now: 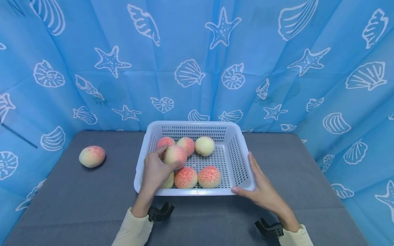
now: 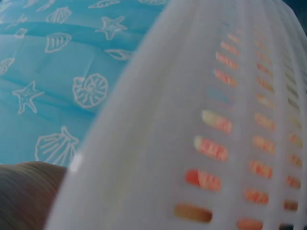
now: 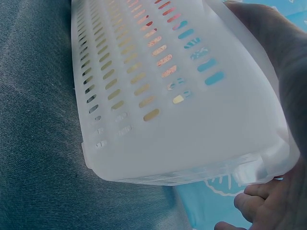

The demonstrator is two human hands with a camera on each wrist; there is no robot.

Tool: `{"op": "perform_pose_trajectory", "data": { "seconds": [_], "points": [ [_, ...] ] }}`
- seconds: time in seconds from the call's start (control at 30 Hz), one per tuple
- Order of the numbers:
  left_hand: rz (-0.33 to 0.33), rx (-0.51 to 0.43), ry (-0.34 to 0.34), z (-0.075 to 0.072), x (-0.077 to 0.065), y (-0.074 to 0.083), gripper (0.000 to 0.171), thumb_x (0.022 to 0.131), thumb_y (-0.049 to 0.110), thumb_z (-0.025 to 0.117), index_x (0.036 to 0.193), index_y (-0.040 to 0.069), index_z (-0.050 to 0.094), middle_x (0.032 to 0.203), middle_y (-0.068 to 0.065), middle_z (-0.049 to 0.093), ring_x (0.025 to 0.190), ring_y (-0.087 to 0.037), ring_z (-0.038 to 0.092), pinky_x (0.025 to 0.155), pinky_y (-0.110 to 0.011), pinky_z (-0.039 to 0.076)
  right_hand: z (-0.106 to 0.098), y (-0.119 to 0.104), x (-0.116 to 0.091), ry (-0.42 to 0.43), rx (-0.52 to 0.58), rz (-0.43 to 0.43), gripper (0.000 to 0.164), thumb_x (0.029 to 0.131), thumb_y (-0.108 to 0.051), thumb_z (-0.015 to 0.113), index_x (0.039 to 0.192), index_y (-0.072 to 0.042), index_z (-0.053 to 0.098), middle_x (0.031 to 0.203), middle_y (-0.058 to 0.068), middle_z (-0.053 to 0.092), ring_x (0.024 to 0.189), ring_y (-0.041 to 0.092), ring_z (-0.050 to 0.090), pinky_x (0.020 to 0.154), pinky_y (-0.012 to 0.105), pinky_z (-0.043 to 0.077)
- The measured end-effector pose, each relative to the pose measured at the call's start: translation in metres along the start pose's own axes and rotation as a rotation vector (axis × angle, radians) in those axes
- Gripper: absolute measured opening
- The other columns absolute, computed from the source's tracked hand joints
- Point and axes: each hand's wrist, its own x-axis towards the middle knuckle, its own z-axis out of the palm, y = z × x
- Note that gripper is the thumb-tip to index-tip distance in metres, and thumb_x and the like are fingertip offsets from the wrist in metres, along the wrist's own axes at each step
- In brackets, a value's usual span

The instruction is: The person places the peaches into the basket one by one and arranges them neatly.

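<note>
A white plastic basket (image 1: 197, 192) with slotted walls stands on the table, several pink-and-cream peaches inside it. Over its left part, my left hand (image 1: 157, 169) holds a peach (image 1: 175, 154) between thumb and fingers, above the others. Below that lie two reddish peaches, one a speckled peach (image 1: 186, 177) and the other a speckled peach (image 1: 209, 177); a paler peach (image 1: 204, 146) sits farther back. My right hand (image 1: 261, 188) grips the basket's front right corner, thumb on the front rim and fingers along the right side. The right wrist view shows the basket's slotted wall (image 3: 192, 124) close up.
A single peach (image 1: 92, 156) lies on the grey tablecloth (image 1: 101, 198) to the left of the basket. Behind the table hangs a blue curtain (image 1: 197, 41) with white shells and starfish. Each wrist wears a black strap mount (image 1: 160, 212).
</note>
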Motion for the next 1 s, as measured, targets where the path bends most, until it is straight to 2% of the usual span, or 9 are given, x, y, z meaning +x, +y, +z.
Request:
{"op": "perform_pose_trajectory", "data": {
  "seconds": [0.17, 0.4, 0.53, 0.67, 0.83, 1.0],
  "points": [
    [-0.023, 0.062, -0.017, 0.000, 0.000, 0.003, 0.063, 0.081, 0.008, 0.086, 0.135, -0.009, 0.059, 0.135, -0.026, 0.061, 0.126, -0.041, 0.058, 0.104, -0.055, 0.046, 0.000, 0.001, 0.000, -0.002, 0.006, 0.003, 0.128, 0.078, -0.023, 0.091, 0.163, -0.029, -0.005, 0.168, 0.020, -0.002, 0.121, 0.050, 0.057, 0.079, 0.042, 0.060],
    [-0.039, 0.045, -0.010, -0.001, 0.000, 0.002, 0.066, 0.081, 0.010, 0.086, 0.137, -0.010, 0.057, 0.136, -0.027, 0.060, 0.126, -0.040, 0.058, 0.103, -0.054, 0.046, 0.001, 0.003, 0.000, -0.004, 0.008, -0.001, 0.128, 0.078, -0.024, 0.090, 0.163, -0.029, -0.005, 0.168, 0.021, -0.002, 0.120, 0.050, 0.057, 0.079, 0.041, 0.060],
    [-0.024, 0.042, 0.009, -0.006, -0.001, 0.002, 0.067, 0.081, 0.013, 0.086, 0.137, -0.009, 0.058, 0.136, -0.026, 0.060, 0.126, -0.041, 0.058, 0.103, -0.057, 0.046, 0.002, 0.004, 0.001, -0.007, 0.009, 0.005, 0.128, 0.078, -0.024, 0.091, 0.163, -0.031, -0.005, 0.168, 0.019, -0.003, 0.121, 0.050, 0.057, 0.079, 0.039, 0.060],
    [0.025, -0.016, 0.050, -0.021, -0.002, 0.004, 0.067, 0.081, 0.012, 0.087, 0.137, -0.008, 0.058, 0.140, -0.024, 0.058, 0.130, -0.040, 0.054, 0.105, -0.055, 0.044, 0.002, 0.003, 0.001, -0.007, 0.008, 0.014, 0.129, 0.078, -0.024, 0.091, 0.163, -0.031, -0.006, 0.168, 0.019, -0.003, 0.121, 0.049, 0.057, 0.079, 0.039, 0.060],
    [0.096, -0.080, 0.115, -0.045, -0.005, 0.010, 0.066, 0.082, 0.011, 0.086, 0.138, -0.008, 0.057, 0.142, -0.023, 0.056, 0.132, -0.038, 0.053, 0.108, -0.047, 0.042, 0.001, 0.002, 0.000, -0.008, 0.012, 0.010, 0.128, 0.079, -0.024, 0.090, 0.163, -0.029, -0.006, 0.168, 0.021, -0.003, 0.121, 0.050, 0.057, 0.080, 0.042, 0.060],
    [0.090, -0.113, 0.208, -0.073, -0.007, 0.010, 0.067, 0.082, 0.013, 0.087, 0.140, -0.005, 0.058, 0.142, -0.022, 0.057, 0.133, -0.037, 0.053, 0.108, -0.048, 0.041, 0.001, 0.001, 0.000, -0.003, 0.007, 0.004, 0.128, 0.079, -0.022, 0.090, 0.164, -0.027, -0.006, 0.167, 0.021, -0.001, 0.120, 0.050, 0.057, 0.079, 0.044, 0.060]
  ]
}}
